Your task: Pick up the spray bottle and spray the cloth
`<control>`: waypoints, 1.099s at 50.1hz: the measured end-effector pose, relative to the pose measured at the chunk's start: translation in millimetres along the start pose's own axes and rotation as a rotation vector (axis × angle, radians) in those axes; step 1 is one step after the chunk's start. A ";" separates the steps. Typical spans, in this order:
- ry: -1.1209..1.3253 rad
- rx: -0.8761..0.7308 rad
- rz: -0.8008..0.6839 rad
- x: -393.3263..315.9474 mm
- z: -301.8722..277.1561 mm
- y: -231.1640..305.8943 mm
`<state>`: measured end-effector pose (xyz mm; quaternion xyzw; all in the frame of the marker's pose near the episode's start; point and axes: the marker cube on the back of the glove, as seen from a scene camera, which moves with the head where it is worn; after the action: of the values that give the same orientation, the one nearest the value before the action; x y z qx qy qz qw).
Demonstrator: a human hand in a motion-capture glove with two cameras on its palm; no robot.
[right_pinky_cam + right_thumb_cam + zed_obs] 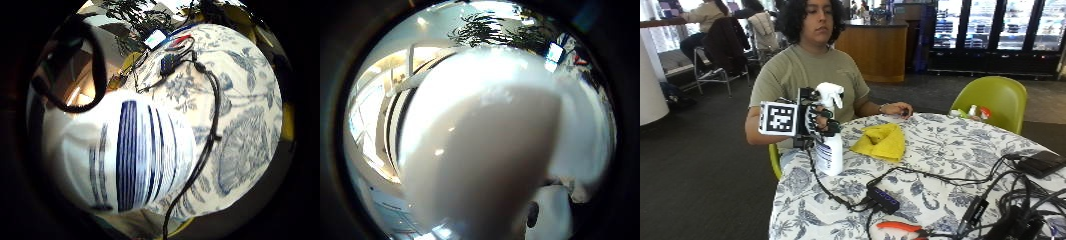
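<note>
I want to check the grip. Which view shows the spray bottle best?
The outside view: the whole spray bottle stands on the table, gripped by the right hand. The palm views show only its body and blurred white surface.

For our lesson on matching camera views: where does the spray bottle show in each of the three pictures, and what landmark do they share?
Outside view: spray bottle upright at the table's near edge, gripped by the right hand.
Little finger side palm view: its striped label fills the middle.
Thumb side palm view: its white head fills most of the picture.
Shared landmark: the floral tablecloth.
</note>
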<state>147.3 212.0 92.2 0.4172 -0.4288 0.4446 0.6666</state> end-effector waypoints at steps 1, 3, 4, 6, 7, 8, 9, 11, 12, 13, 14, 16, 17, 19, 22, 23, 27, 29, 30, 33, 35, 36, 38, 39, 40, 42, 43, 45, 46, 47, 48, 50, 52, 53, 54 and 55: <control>0.001 0.012 -0.004 0.2 2.8 -4.6; 0.001 0.043 -0.018 0.8 8.5 -12.7; 0.001 0.052 -0.028 1.2 11.1 -16.1; -0.001 0.046 -0.044 2.2 15.8 -21.9; -0.003 0.035 -0.047 2.6 18.4 -24.9; -0.006 0.025 -0.047 2.9 21.2 -28.3; -0.010 0.019 -0.047 3.3 24.3 -31.8; -0.028 0.013 -0.049 3.7 30.4 -39.6; -0.042 0.011 -0.047 3.6 32.9 -43.8; -0.061 0.010 -0.039 3.3 35.1 -48.1; -0.083 0.010 -0.028 2.8 36.8 -52.1; -0.131 0.018 -0.002 1.3 39.2 -58.3; -0.154 0.020 0.005 0.3 40.1 -60.2; -0.190 0.001 0.007 -2.6 40.9 -61.2; -0.220 -0.095 0.000 -13.1 39.9 -58.5; -0.224 -0.135 -0.004 -18.0 39.2 -57.3; -0.196 -0.316 -0.003 -46.3 36.6 -50.9; -0.154 -0.422 0.016 -63.6 36.2 -46.2; -0.128 -0.475 0.030 -71.3 36.6 -43.7; -0.022 -0.649 0.079 -91.5 39.9 -35.7; 0.074 -0.778 0.109 -101.3 44.0 -30.8; 0.127 -0.835 0.122 -104.5 46.7 -29.0; 0.226 -0.918 0.148 -108.3 53.3 -27.3; 0.271 -0.949 0.165 -109.7 57.1 -26.7; 0.314 -0.976 0.184 -111.0 61.4 -25.9; 0.398 -1.029 0.230 -112.4 71.6 -23.9; 0.437 -1.055 0.252 -112.2 77.3 -22.6; 0.502 -1.104 0.291 -109.7 88.6 -19.9; 0.529 -1.124 0.306 -107.5 93.7 -18.6; 0.554 -1.140 0.319 -104.9 98.4 -17.5; 0.579 -1.153 0.333 -101.7 102.9 -16.4; 0.632 -1.178 0.362 -93.5 112.9 -13.6; 0.686 -1.203 0.396 -83.3 123.6 -10.3; 0.710 -1.216 0.414 -78.0 128.4 -8.7; 0.729 -1.230 0.433 -72.9 132.6 -7.3; 0.746 -1.245 0.452 -67.9 136.2 -6.2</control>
<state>109.7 66.8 65.8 -0.3119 -0.4218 0.3581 0.7724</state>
